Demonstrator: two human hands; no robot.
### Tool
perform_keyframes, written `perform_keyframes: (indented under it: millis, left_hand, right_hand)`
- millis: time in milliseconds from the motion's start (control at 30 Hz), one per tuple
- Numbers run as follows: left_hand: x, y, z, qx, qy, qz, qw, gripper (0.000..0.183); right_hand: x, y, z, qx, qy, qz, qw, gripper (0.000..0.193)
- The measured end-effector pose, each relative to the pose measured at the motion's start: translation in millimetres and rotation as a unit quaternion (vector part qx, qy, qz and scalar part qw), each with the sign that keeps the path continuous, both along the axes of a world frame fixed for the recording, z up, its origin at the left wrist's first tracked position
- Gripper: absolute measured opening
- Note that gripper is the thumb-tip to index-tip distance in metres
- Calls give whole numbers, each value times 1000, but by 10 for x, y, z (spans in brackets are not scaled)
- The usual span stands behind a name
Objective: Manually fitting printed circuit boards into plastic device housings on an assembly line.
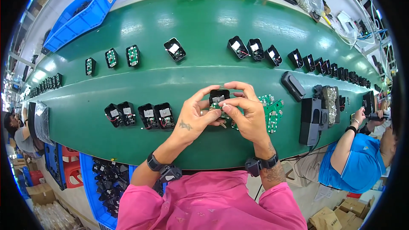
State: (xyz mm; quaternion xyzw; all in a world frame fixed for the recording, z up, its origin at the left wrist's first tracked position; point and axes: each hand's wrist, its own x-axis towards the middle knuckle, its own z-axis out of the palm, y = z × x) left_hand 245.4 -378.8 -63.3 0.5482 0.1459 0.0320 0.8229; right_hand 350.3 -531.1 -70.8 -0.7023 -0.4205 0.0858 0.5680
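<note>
In front of my chest, both hands close around a small black plastic housing [219, 93] with its open side toward me. My left hand [190, 117] pinches a green circuit board [215, 107] at the mouth of the housing, its index finger curled over the far rim. My right hand [250, 120] pinches a tiny white piece, perhaps a wire connector, beside the board, with its index finger also at the housing's far end. Fingers hide much of the board. Just right of my hands lies a pile of loose green circuit boards [272, 113].
Several black housings [164, 116] stand to the left, with more in a row farther back [174, 50]. At right are a black box-shaped device [310, 121] and a tray of small parts [331, 102]. A blue bin [85, 12] sits far left. A co-worker in a blue shirt [362, 157] works at right.
</note>
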Motion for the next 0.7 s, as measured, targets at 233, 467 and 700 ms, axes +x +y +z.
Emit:
perform_keyframes:
  millis: [233, 467, 700]
  left_hand:
    - [-71, -55, -47, -30, 4, 22, 999, 59]
    - [-94, -150, -133, 62, -79, 124, 987, 63]
    - [-163, -143, -182, 252, -87, 161, 950, 61]
  right_hand:
    - [0, -4, -6, -14, 10, 46, 999, 12]
    - [-126, 10, -42, 30, -18, -37, 999, 5]
    - [-121, 51, 24, 1, -292, -96, 952, 7]
